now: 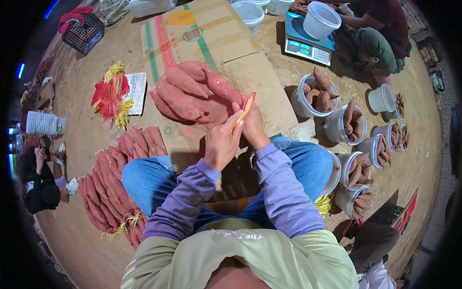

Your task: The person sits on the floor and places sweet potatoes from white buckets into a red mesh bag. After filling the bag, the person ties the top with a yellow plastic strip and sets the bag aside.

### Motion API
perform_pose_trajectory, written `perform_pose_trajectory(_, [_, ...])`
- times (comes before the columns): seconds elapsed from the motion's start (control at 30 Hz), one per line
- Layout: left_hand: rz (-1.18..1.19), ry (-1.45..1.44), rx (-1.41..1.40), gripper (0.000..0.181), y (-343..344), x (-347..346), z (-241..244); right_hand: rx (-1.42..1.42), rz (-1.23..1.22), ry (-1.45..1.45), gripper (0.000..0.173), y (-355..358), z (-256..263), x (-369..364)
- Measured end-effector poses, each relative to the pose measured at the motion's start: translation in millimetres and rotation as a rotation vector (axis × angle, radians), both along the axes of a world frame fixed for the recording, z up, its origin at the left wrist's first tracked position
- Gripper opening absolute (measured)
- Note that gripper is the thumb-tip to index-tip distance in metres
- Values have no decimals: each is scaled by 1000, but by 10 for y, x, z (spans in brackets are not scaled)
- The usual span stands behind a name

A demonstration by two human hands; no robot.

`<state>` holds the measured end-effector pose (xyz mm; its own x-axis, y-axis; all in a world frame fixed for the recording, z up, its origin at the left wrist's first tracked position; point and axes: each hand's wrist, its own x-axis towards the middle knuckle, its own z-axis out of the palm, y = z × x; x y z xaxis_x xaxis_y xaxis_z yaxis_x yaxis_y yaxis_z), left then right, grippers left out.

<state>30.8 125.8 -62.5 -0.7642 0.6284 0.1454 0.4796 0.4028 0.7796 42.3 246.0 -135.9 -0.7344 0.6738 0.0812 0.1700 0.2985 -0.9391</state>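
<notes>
A red mesh bag of sweet potatoes [187,94] lies on a flattened cardboard box [249,77] in front of my knees. Its gathered red-and-yellow mouth [247,106] sticks up between my hands. My left hand [223,141] pinches this mouth low down, thumb and fingers pressed together. Just to the right, my right hand [255,124] is closed around the bag's neck, its fingers partly hidden behind the mouth. To the left, a bundle of empty red mesh bags with yellow drawstrings [112,95] rests beside a sheet bearing writing [137,93].
Filled mesh bags of sweet potatoes [108,180] lie in rows by my left knee. White plastic buckets of sweet potatoes [314,95] line my right side. A digital scale [308,50] holds an empty bucket [321,21] near a seated person [382,39]. A black crate [83,34] stands far left.
</notes>
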Motion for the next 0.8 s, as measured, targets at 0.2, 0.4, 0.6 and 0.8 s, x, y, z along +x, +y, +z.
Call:
perform_pose_trajectory(0.2, [-42,-140,89,29,47,-39,-73,310,23,-359,50,90,296,112])
perform_pose_trajectory(0.4, [-24,-190,93,30,24,-103,-109,377,-303,-100,55,270,52,228])
perform_pose_trajectory(0.6, [6,-141,5,30,39,-127,-160,198,33,-354,32,526,37,20])
perform_pose_trajectory(0.8, [-4,94,-124,52,127,-230,-344,167,-195,-256,25,95,-48,278])
